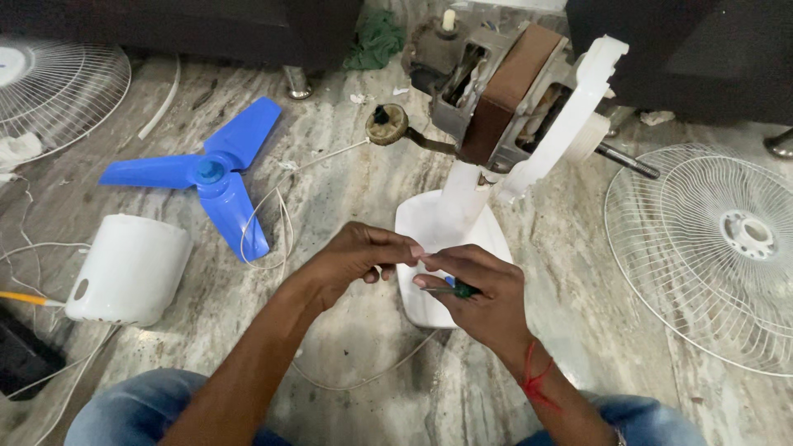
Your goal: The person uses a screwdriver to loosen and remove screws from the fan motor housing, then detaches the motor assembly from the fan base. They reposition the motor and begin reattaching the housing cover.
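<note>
Nearest the camera, the left hand (355, 258) and the right hand (475, 289) meet fingertip to fingertip just in front of the white fan base (429, 310), which serves here as the landmark. The left fingers are closed in a pinch on something tiny at the point where the hands touch. The right fingers are curled shut round a small dark green and blue tool (457, 289), probably a screwdriver tip or its handle. A red thread (535, 380) is tied round the right wrist.

Judging by this grip, the work goes best if the small piece is kept pinched low over the base, so that it lands on white plastic and not on the veined marble floor (347, 165) if it slips, and if the tool is turned with the wrist steady.

Left of the base lie a white motor cover (128, 268), a loose white cord (273, 223) and, farther off, a blue three-blade fan propeller (211, 173). Directly behind the base rises the stem with the bared fan motor (496, 91) tilted on it. To its right lies a white wire guard (710, 248); a second guard (58, 83) lies far left.

What the left fingers pinch is hidden between the fingertips. Most of the tool is covered by the right palm. Both guards are cut off by the frame edges.
</note>
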